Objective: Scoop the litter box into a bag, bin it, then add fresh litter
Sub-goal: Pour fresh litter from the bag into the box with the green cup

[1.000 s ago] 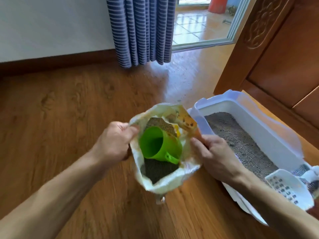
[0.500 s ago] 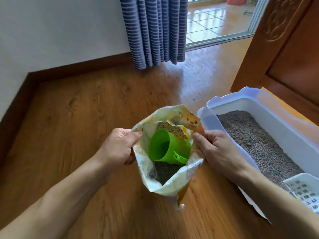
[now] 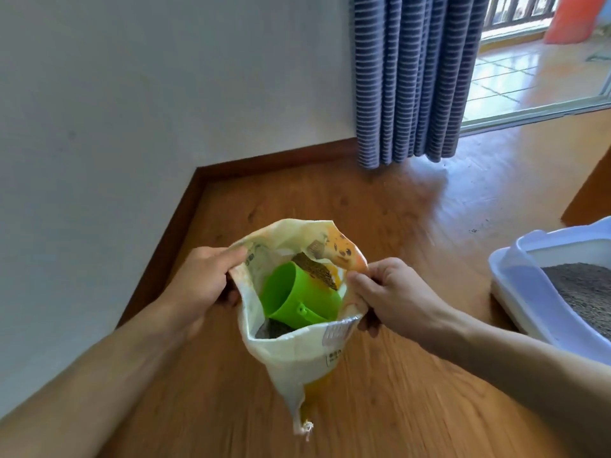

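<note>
A cream and orange litter bag (image 3: 297,355) hangs open above the wooden floor, held at its mouth by both hands. My left hand (image 3: 201,282) grips the left edge of the opening and my right hand (image 3: 393,295) grips the right edge. Inside lies a green plastic scoop cup (image 3: 297,300) on its side on dark grey litter. The white and lavender litter box (image 3: 525,292), filled with grey litter, sits on the floor at the right edge of the view.
A white wall with a brown skirting board (image 3: 172,239) forms a corner to the left. A blue striped curtain (image 3: 413,77) hangs at the back beside an open balcony doorway (image 3: 529,74). A wooden door edge (image 3: 591,193) stands at the right.
The bag and both hands have swung left, away from the litter box, toward the wall corner. The white slotted scoop has left the view. Both grips are unchanged.
</note>
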Tool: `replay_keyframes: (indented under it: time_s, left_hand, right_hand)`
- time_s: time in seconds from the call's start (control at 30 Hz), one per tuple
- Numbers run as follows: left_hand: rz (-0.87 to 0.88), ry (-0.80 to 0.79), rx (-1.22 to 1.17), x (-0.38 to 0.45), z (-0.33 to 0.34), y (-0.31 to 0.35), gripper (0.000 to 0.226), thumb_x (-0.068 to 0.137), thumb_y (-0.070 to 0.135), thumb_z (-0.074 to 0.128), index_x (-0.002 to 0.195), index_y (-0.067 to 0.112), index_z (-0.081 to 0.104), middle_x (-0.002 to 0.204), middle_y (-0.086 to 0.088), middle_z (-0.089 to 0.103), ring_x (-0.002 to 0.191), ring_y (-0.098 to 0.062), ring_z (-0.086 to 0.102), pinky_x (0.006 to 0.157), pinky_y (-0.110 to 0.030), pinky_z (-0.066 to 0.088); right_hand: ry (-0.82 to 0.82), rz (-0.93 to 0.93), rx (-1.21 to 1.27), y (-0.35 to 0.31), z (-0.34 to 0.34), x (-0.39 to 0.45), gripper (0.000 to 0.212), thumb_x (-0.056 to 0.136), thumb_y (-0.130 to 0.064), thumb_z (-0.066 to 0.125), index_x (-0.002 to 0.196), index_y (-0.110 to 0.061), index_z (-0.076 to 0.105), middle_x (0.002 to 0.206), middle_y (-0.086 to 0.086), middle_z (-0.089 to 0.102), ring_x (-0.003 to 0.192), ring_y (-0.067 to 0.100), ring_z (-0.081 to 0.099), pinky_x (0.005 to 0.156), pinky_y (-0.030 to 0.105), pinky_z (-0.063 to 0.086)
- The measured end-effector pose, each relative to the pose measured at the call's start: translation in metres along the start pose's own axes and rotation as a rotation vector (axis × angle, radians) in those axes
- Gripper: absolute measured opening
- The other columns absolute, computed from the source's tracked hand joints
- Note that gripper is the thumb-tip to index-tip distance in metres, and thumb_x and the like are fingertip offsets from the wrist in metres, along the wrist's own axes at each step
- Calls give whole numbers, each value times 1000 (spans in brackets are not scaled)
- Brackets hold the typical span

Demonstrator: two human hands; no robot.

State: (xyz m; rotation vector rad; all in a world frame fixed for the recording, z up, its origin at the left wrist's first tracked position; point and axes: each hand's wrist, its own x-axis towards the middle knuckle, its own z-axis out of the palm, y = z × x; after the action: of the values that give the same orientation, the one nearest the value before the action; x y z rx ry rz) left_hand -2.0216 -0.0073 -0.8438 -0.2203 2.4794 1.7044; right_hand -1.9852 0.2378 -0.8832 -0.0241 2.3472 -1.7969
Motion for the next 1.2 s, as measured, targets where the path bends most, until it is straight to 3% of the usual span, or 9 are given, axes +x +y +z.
replay_keyframes:
  time_s: [0.1, 0.33, 0.47, 0.57, 0.67, 0.8, 0.9, 1.03, 1.2]
  left_hand:
    - [-31, 7, -36, 6, -30, -21, 48, 100, 25, 53, 84, -20, 60, 69, -18, 57, 56, -26, 47, 54, -32, 37]
    - [-35, 69, -181, 35, -76, -74, 45, 101, 28, 52, 89, -13, 66, 81, -37, 63, 72, -33, 59, 67, -36, 46]
    - [-48, 182, -201, 49, -110, -102, 48, 102, 29, 51, 80, -12, 62, 67, -19, 60, 61, -25, 52, 59, -30, 41]
    - [-44, 281, -162, 60, -145, -127, 48, 100, 34, 54, 90, -12, 64, 79, -32, 65, 68, -31, 58, 68, -37, 42]
    - [-57, 439, -120, 66, -184, -153, 46, 95, 34, 61, 86, -10, 66, 87, -34, 66, 74, -43, 65, 68, -39, 45]
    - [-101, 563, -138, 70, -225, -174, 49, 89, 32, 65, 82, -16, 59, 67, -28, 58, 57, -31, 52, 60, -42, 41]
    - [-117, 595, 94, 68, -237, -186, 46, 85, 32, 63, 71, -12, 59, 66, -35, 59, 55, -25, 53, 58, -33, 40]
    - [-97, 515, 659, 64, -232, -205, 29, 87, 17, 64, 63, 6, 54, 56, -9, 57, 56, -26, 54, 55, -38, 43]
    - [-101, 520, 792, 66, -232, -201, 21, 86, 17, 67, 68, 12, 58, 64, -6, 62, 65, -30, 59, 64, -42, 51]
  right_hand:
    - [-12, 1, -12, -11, 26, 11, 44, 100, -21, 47, 65, -1, 63, 60, 16, 68, 46, 19, 60, 49, 29, 50]
    - [-61, 107, -232, -35, 81, 58, 45, 101, -24, 46, 70, 0, 67, 62, 11, 70, 49, 16, 62, 50, 26, 51]
    - [-75, 106, -311, -47, 131, 90, 45, 100, -19, 43, 68, 4, 64, 59, 9, 69, 46, 14, 59, 49, 28, 52]
    - [-86, 84, -370, -49, 175, 116, 46, 100, -23, 43, 65, -1, 63, 57, 7, 68, 46, 12, 58, 48, 27, 51]
    - [-126, 42, -392, -53, 214, 136, 47, 100, -25, 45, 60, -5, 60, 52, 4, 64, 43, 9, 54, 43, 23, 45]
    - [-184, 18, -376, -52, 256, 151, 46, 99, -27, 46, 65, 0, 62, 52, 5, 63, 42, 10, 54, 44, 23, 47]
    - [-239, 69, -368, -33, 284, 154, 43, 99, -26, 47, 71, 2, 65, 59, 12, 67, 46, 14, 59, 50, 30, 55]
    - [-300, 181, -377, -3, 304, 148, 35, 96, -22, 49, 73, -4, 69, 62, 9, 70, 51, 15, 61, 58, 36, 58]
    - [-301, 157, -359, 2, 294, 149, 30, 94, -22, 51, 72, -13, 70, 57, 2, 67, 52, 13, 59, 58, 36, 57]
